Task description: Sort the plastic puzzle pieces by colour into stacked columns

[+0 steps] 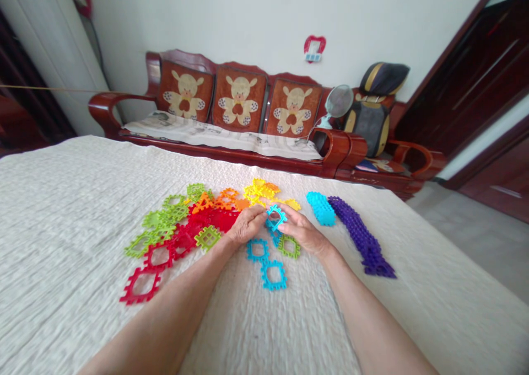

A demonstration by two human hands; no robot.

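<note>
My left hand [246, 226] and my right hand [303, 232] meet over a white quilted surface [74, 209] and both pinch one light blue square toy frame [275, 217] held between them. Two more light blue frames [264, 262] lie flat just below my hands, with a green frame [289, 246] under my right hand. Left of my left hand spreads a pile of red frames [185, 237], green frames [159, 226], orange frames [215, 200] and yellow frames [264, 192].
A stacked light blue block [321, 208] and a long stacked purple row [361, 237] lie to the right of my hands. Behind the surface stands a dark wooden sofa [231, 116] with bear cushions, a small fan [336, 103] and a backpack [372, 110].
</note>
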